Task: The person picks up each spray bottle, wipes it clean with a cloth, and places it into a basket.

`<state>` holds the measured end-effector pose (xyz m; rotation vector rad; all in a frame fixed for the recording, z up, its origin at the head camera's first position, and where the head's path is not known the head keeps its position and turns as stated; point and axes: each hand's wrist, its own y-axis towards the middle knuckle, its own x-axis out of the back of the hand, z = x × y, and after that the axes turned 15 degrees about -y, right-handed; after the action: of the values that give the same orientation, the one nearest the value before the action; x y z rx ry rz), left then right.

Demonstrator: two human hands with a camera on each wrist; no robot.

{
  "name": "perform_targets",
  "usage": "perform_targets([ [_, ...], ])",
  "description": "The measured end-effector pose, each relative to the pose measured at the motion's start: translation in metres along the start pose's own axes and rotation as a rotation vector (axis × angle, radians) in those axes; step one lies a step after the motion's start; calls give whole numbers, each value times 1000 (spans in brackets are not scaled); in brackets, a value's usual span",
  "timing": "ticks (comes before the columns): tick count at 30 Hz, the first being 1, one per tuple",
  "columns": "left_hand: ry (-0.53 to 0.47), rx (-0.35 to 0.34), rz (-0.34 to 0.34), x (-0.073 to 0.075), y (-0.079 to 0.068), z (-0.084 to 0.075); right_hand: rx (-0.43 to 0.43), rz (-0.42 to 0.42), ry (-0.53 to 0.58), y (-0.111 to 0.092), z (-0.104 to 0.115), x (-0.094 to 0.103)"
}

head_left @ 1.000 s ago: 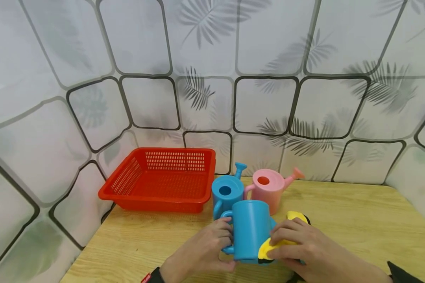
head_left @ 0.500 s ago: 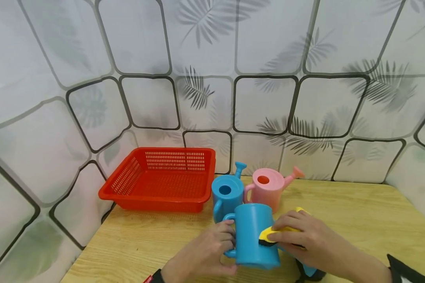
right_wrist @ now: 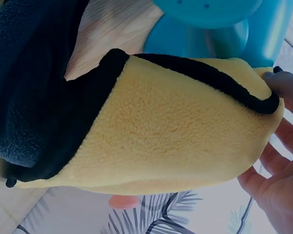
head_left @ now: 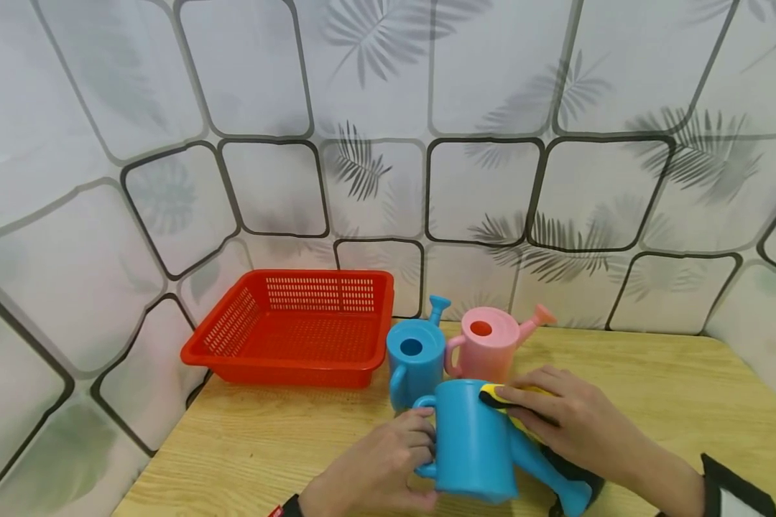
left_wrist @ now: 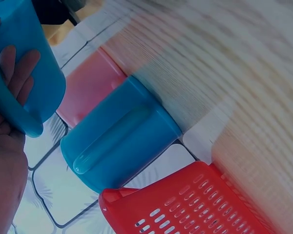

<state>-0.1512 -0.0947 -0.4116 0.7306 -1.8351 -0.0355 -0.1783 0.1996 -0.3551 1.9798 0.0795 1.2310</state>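
Nearest you, the spout [head_left: 543, 467] of the blue watering can [head_left: 472, 445] slants down to the right, with the dark side of the yellow cloth [right_wrist: 176, 131] hanging close behind it; a loose fold could snag there and wrench the can round if the cloth were tugged sharply. The can itself is tilted in front of you, held only from its left side, so a hard push high on the right would probably turn it about the handle [left_wrist: 17, 111]; whether its lower edge meets the table [head_left: 659, 402] isn't clear. Your left hand [head_left: 388, 459] comes in low from the left, its fingers curled through the handle and lying against the can's wall. Your right hand [head_left: 572, 420] reaches across from the right with the wrist bent over, pinching the cloth between thumb and fingers and holding a folded edge against the can's upper right side; the rest droops free. Just beyond stands a second blue can [head_left: 429, 373], then a pink can [head_left: 491, 348] beside it. Swinging the held can away from you could knock the first into the second. The red basket [head_left: 284, 375] sits farther left, before the patterned curtain [head_left: 485, 190].
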Motion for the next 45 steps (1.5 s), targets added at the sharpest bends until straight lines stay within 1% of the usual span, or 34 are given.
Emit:
perform_targets([
  [2, -13, 13, 2, 0, 0, 0, -29, 23, -17, 0, -1, 0],
  [5, -28, 27, 2, 0, 0, 0, -43, 15, -46, 0, -1, -1],
  [8, -30, 31, 3, 1, -1, 1, -57, 6, -52, 0, -3, -2],
  [13, -30, 32, 7, 2, 0, 0, -87, 22, -33, -1, -4, -3],
  [24, -32, 36, 2, 1, 0, 0, -73, 43, -16, -4, -4, -2],
  [29, -25, 16, -12, 3, -1, 3, -21, 33, 13, -7, -3, -2],
  [32, -7, 0, -24, 4, -1, 5, 45, 7, 61, -9, -3, -2],
  [34, -4, -3, -31, 5, -1, 6, 86, 4, 69, -9, -3, 0],
  [39, -10, 9, -35, 6, -1, 8, 162, 34, 114, -8, 2, 5],
  [41, -4, 17, -29, 6, -1, 8, 197, 38, 149, -8, 5, 6],
  [45, 19, 27, -26, 7, -1, 9, 247, 85, 179, -9, 10, 10],
])
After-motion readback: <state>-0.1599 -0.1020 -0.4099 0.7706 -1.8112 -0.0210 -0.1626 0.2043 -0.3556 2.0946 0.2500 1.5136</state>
